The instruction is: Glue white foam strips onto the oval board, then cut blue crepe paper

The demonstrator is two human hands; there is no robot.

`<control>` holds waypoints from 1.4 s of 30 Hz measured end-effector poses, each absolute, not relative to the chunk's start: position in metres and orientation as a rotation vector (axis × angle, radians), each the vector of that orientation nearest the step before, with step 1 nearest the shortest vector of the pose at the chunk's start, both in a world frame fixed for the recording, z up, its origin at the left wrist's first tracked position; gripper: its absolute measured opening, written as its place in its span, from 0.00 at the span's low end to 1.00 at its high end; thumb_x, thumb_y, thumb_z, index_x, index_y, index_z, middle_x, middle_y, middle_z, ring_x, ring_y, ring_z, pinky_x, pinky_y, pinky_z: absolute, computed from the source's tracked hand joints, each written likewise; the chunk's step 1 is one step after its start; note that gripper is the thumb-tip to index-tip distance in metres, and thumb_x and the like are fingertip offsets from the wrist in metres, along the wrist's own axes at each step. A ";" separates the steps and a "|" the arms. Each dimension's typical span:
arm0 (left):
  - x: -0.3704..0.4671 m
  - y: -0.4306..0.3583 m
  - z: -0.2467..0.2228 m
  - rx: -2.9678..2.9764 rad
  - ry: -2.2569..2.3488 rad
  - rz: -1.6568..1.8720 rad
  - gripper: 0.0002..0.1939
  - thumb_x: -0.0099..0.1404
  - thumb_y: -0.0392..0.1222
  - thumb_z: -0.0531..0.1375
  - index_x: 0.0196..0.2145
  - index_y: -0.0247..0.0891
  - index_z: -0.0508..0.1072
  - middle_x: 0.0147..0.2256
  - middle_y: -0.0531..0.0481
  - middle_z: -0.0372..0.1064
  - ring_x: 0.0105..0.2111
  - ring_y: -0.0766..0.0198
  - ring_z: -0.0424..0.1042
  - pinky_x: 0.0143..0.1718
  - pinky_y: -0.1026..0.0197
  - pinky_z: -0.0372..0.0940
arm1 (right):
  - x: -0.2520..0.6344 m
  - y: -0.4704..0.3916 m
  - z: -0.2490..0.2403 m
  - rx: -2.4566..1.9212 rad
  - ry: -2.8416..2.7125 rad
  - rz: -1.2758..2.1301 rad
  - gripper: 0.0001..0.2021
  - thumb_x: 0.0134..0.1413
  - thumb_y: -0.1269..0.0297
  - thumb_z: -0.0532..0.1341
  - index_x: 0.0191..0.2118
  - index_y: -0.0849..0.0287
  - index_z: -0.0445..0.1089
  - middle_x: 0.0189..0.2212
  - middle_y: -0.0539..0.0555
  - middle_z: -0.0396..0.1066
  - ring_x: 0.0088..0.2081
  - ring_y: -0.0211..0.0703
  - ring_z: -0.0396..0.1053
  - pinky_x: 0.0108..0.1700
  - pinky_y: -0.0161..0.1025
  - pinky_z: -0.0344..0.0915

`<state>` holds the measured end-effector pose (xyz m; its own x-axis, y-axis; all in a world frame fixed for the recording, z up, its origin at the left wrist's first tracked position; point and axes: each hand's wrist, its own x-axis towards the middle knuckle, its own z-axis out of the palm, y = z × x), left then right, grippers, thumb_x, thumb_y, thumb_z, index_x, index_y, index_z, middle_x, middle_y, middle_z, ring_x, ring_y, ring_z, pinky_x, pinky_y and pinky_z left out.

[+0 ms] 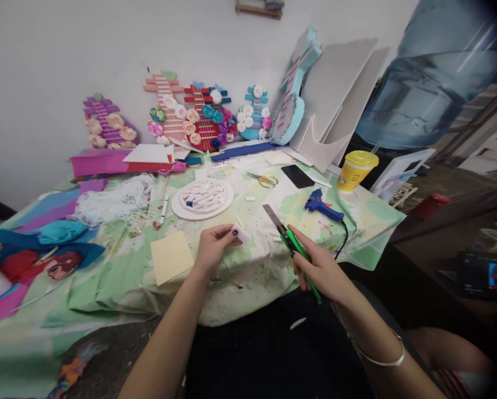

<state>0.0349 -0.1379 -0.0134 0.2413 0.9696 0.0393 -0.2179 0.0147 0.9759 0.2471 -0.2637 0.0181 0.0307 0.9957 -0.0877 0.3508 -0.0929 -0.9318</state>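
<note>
Pinching a small white piece (242, 235) — my left hand (214, 247) had it between thumb and fingers, over the near side of the tablecloth (127, 271)! Plenty looked done, I judged: a heap of cut strips (204, 195) covered the round board (230, 198) beyond. This one seemed unfinished; how many were left, I couldn't tell. My right hand (321, 269) was wrapped round a green knife (290, 239), blade out, clear of the piece. Farther right lay a glue gun (322, 205).

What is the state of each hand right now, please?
Left hand: closed, holding a small white piece.
Right hand: closed, holding a green utility knife.
</note>
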 end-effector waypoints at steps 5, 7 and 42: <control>0.035 -0.138 -0.013 1.163 0.843 1.123 0.17 0.47 0.44 0.69 0.32 0.29 0.77 0.29 0.46 0.76 0.29 0.61 0.75 0.33 0.59 0.72 | 0.241 -0.244 0.016 -1.357 -1.254 1.142 0.31 0.53 0.67 0.52 0.63 0.43 0.45 0.35 0.50 0.67 0.14 0.31 0.65 0.14 0.31 0.60; 0.035 -0.139 -0.013 1.160 0.840 1.122 0.16 0.47 0.43 0.68 0.32 0.29 0.76 0.29 0.46 0.76 0.29 0.61 0.75 0.33 0.59 0.72 | 0.238 -0.240 0.014 -1.341 -1.203 1.138 0.31 0.53 0.67 0.52 0.62 0.43 0.46 0.29 0.46 0.65 0.13 0.32 0.64 0.14 0.31 0.60; 0.038 -0.142 -0.009 1.274 0.869 0.964 0.12 0.52 0.44 0.64 0.29 0.31 0.71 0.23 0.45 0.74 0.27 0.58 0.76 0.33 0.57 0.71 | 0.233 -0.235 0.013 -1.511 -1.256 1.220 0.39 0.48 0.72 0.49 0.66 0.46 0.34 0.12 0.42 0.63 0.13 0.40 0.66 0.16 0.34 0.64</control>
<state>0.0375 -0.1423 -0.0087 0.3653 0.9309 -0.0010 -0.0971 0.0391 0.9945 0.2330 -0.2346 0.0131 0.0395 0.9834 -0.1770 0.2054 -0.1814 -0.9617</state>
